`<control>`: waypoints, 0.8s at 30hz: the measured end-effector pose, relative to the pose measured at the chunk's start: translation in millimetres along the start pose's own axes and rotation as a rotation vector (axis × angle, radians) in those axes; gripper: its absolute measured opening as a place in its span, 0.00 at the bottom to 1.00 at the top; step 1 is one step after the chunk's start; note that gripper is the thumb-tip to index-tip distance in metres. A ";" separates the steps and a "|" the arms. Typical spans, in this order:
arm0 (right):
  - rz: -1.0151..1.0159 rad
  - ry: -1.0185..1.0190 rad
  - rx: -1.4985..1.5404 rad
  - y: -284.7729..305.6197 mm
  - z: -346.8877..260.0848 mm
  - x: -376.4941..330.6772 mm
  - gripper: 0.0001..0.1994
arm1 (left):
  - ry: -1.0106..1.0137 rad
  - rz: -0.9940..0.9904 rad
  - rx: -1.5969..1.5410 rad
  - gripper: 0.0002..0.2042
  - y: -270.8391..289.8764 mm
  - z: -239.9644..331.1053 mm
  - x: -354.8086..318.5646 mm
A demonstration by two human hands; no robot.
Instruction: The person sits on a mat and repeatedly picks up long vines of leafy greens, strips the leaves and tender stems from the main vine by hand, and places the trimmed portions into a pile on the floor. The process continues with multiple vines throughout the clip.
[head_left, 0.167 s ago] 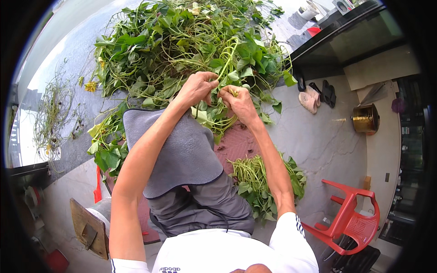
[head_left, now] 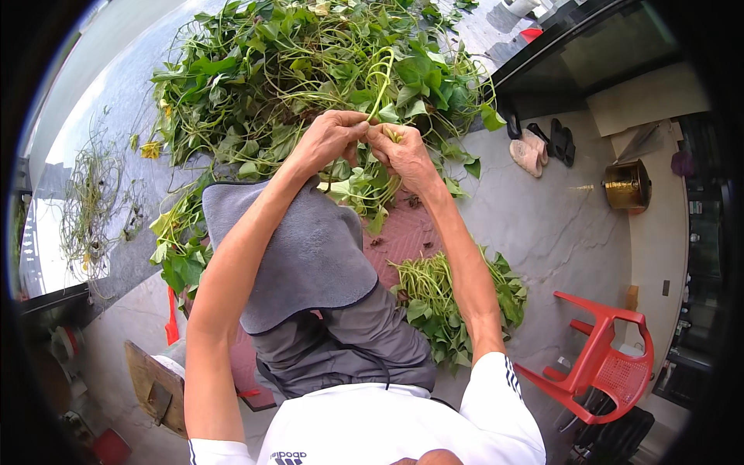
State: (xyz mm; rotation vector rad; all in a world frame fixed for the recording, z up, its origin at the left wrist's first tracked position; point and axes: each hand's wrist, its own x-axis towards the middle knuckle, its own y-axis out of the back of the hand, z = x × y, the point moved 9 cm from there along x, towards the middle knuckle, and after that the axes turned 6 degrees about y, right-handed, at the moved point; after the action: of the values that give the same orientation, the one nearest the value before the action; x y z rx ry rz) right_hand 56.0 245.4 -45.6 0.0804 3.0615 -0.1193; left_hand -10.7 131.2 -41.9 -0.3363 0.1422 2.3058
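My left hand (head_left: 329,142) and my right hand (head_left: 404,157) meet over the near edge of a big heap of green leafy vines (head_left: 225,93), which look like sweet potato vines. A pale green vine stem (head_left: 383,81) rises in a loop from between the pinched fingers of both hands. More short stem ends show in the right fist, and leaves (head_left: 360,190) hang below the hands. A grey towel (head_left: 302,256) lies over my lap. Beside my right forearm is a gathered pile of leafy stems (head_left: 430,291), their stem ends lined up.
A small tangle of bare thin vines (head_left: 89,209) lies far left. To the right are a red plastic chair (head_left: 608,368), slippers (head_left: 528,153) and a gold-coloured pot (head_left: 626,186). A wooden-topped stool (head_left: 155,387) stands at lower left. A reddish mat (head_left: 403,236) lies under the leaves.
My hands have drawn closer together, the right moving left toward the left fingertips. Both still pinch the stem. The whole view has shifted slightly.
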 end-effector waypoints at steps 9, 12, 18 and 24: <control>-0.106 0.066 -0.142 -15.0 -12.4 -9.1 0.11 | -0.018 0.220 -0.090 0.14 30.5 -4.7 7.9; -0.207 0.398 -0.539 -60.3 -23.2 -34.3 0.07 | -0.014 0.255 -0.169 0.13 37.2 -5.9 10.8; 0.317 0.089 -0.400 64.2 9.7 -92.1 0.19 | -0.029 0.481 -0.362 0.13 57.8 3.9 -15.9; 0.714 0.117 0.029 144.0 6.7 -206.9 0.17 | -0.017 0.433 -0.307 0.14 60.0 -0.7 -14.0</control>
State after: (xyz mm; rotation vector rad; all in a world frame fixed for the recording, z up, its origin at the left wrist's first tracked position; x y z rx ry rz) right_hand 270.5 378.0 -46.8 1.1865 2.9240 -0.1121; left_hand -45.1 80.2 -38.7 -0.4783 -0.1669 2.7646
